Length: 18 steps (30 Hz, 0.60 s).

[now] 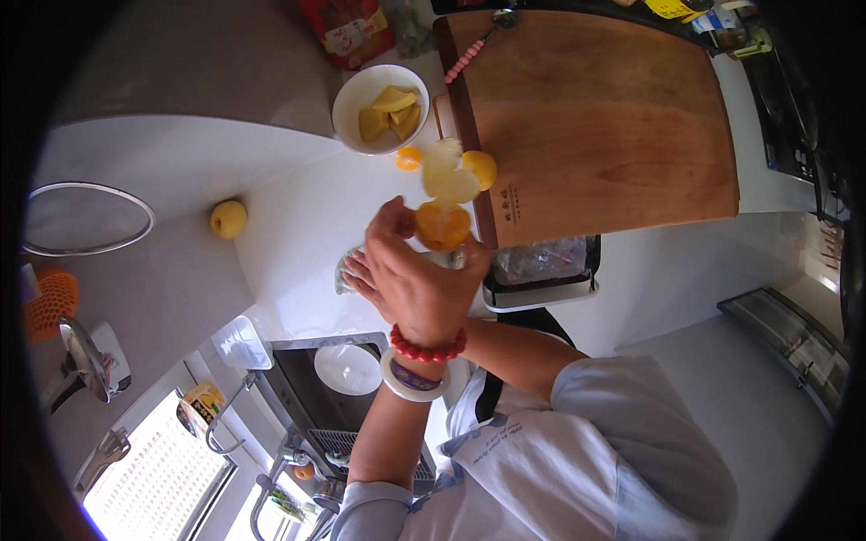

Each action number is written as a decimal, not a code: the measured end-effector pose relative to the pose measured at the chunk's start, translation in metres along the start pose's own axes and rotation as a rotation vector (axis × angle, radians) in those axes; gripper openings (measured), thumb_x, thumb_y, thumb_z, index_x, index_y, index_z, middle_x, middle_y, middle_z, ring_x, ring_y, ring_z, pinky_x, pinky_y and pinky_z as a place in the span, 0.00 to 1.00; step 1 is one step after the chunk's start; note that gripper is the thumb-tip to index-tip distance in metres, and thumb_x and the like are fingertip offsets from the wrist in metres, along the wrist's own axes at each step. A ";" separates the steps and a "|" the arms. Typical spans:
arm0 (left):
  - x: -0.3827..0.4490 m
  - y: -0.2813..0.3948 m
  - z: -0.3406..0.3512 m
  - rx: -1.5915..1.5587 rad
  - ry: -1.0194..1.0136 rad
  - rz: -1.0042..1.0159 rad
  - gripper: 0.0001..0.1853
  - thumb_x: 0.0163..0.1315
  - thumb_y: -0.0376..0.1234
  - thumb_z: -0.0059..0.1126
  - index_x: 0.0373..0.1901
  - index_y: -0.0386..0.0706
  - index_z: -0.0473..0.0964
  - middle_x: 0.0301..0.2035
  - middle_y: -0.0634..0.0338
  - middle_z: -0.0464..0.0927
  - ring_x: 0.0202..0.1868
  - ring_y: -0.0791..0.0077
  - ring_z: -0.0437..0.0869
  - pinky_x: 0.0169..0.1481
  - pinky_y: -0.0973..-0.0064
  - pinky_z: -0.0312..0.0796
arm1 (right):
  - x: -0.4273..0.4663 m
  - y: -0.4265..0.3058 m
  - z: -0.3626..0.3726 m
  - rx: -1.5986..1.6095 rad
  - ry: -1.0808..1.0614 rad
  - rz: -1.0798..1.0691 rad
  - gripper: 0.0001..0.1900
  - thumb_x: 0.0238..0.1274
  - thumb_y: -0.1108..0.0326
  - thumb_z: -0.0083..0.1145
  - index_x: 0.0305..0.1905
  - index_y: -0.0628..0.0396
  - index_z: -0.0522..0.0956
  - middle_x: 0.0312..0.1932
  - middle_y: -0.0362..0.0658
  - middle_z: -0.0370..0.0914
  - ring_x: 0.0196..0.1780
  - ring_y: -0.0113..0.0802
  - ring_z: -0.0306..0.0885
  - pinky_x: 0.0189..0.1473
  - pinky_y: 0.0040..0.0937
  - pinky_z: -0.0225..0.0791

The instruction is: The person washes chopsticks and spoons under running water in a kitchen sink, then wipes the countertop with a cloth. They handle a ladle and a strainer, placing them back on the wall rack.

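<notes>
My left hand point(423, 284), with a red bead bracelet and a pale bangle, holds a peeled orange point(442, 225) between its fingers. Just beyond the orange is a piece of peel point(448, 172), its pale inner side showing. My right forearm passes behind the left wrist; the right hand is mostly hidden, and its grip cannot be seen. An orange segment point(408, 159) lies near a white bowl point(343, 125) with several yellow chunks point(392, 111). A round yellow-orange fruit point(480, 170) is at the left edge of a wooden cutting board point(609, 122).
A spoon with a pink beaded handle point(465, 61) rests across the board's corner. A yellow fruit point(229, 220) is by the wall. Below the board stands a bin with a plastic liner point(541, 262). A sink point(291, 372) holds a white bowl point(348, 370). A red packet point(348, 30) stands behind.
</notes>
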State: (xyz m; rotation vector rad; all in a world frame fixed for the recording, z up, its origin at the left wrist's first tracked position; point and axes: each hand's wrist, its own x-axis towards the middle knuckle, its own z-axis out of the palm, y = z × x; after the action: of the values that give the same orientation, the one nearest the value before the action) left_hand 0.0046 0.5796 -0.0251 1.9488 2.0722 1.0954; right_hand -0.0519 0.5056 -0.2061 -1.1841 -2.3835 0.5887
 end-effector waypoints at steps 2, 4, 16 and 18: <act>0.000 0.016 0.014 -0.056 -0.028 0.073 0.35 0.36 0.28 0.69 0.50 0.32 0.64 0.37 0.52 0.71 0.36 0.64 0.75 0.43 0.70 0.70 | -0.002 0.007 0.009 0.048 0.079 0.062 0.22 0.60 0.67 0.47 0.60 0.54 0.69 0.65 0.43 0.63 0.70 0.36 0.58 0.70 0.38 0.51; -0.006 0.009 0.034 -0.124 -0.083 0.071 0.35 0.34 0.27 0.66 0.50 0.31 0.64 0.37 0.50 0.70 0.37 0.57 0.75 0.44 0.67 0.70 | 0.010 -0.005 -0.026 0.153 0.133 -0.091 0.19 0.59 0.69 0.46 0.56 0.56 0.73 0.62 0.42 0.68 0.68 0.35 0.60 0.69 0.37 0.52; -0.018 0.033 0.134 0.038 -0.204 0.229 0.30 0.40 0.29 0.59 0.49 0.30 0.65 0.42 0.46 0.71 0.42 0.52 0.73 0.48 0.63 0.71 | 0.013 0.001 -0.052 0.133 0.053 -0.052 0.19 0.62 0.68 0.45 0.57 0.56 0.72 0.65 0.42 0.65 0.70 0.34 0.57 0.71 0.34 0.50; -0.021 0.029 0.122 0.025 -0.177 0.264 0.30 0.41 0.29 0.60 0.49 0.30 0.64 0.43 0.46 0.71 0.44 0.51 0.74 0.49 0.63 0.71 | 0.013 0.001 -0.053 0.134 0.056 -0.054 0.19 0.62 0.69 0.45 0.57 0.56 0.73 0.65 0.42 0.65 0.70 0.34 0.57 0.71 0.34 0.50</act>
State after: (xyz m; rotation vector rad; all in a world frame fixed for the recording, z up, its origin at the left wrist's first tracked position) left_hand 0.0958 0.6109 -0.1078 2.2892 1.7869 0.9002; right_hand -0.0307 0.5263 -0.1608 -1.0626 -2.2828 0.6767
